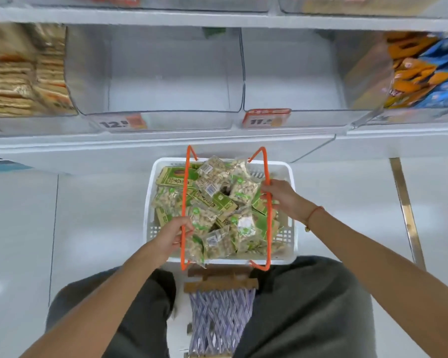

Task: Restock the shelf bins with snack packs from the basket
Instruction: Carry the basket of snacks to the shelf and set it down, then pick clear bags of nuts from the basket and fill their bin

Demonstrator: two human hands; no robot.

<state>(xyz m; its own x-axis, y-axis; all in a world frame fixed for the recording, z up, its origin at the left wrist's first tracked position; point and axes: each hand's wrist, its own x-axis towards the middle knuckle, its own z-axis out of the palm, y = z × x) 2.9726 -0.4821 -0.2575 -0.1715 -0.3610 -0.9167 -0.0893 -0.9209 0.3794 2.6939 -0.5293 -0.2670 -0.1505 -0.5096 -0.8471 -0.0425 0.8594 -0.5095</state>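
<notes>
A white plastic basket (151,202) stands on the floor in front of the shelf, heaped with green-labelled snack packs (217,202) of nuts. It has two orange wire handles. My left hand (175,235) grips the left handle (184,192). My right hand (279,196) grips the right handle (269,228). Above the basket, two clear shelf bins hold nothing: the left bin (166,73) with a 12.5 price tag and the right bin (290,71) with a red 11.5 tag.
A bin of beige packs (23,71) sits at the far left, and a bin of orange and blue packs (424,71) at the far right. My knees in dark trousers flank a woven stool (220,319) below the basket. White floor lies on both sides.
</notes>
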